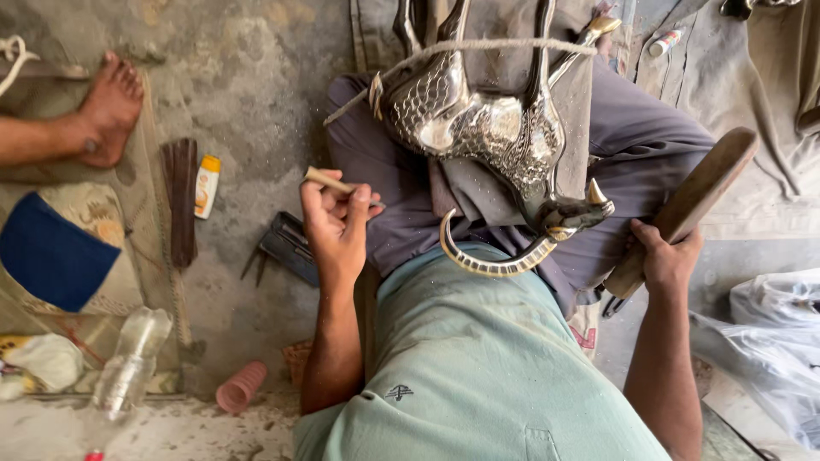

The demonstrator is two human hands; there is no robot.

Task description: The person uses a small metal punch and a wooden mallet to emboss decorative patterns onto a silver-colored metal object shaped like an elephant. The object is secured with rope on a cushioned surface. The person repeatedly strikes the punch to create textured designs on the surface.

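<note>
Other person's foot (107,111): bare, resting on the concrete floor (248,94) at the far left edge, well apart from the work.
Brush (179,205): dark bristled, lying flat on the floor beside a small yellow-capped tube (206,186), both within an arm's reach of the left side.
Plastic bottle (128,369): clear, lying on its side near the lower left corner; a pink ribbed cylinder (240,387) lies just beside it.
Left hand (336,220): fingers pinched round a short chisel-like stick (329,180), raised off the lap, its tip turned towards the figure.
Metal deer figure (491,128): silvery, patterned, lying across the person's lap (401,183) with legs pointing away; a rope (478,47) passes over it, apparently to pin it steady. Its curved horn (491,260) hangs at the lap's near edge.
Right hand (668,260): closed on the handle of a wooden mallet (692,201), head tilted up and away, held off the figure at the right.
</note>
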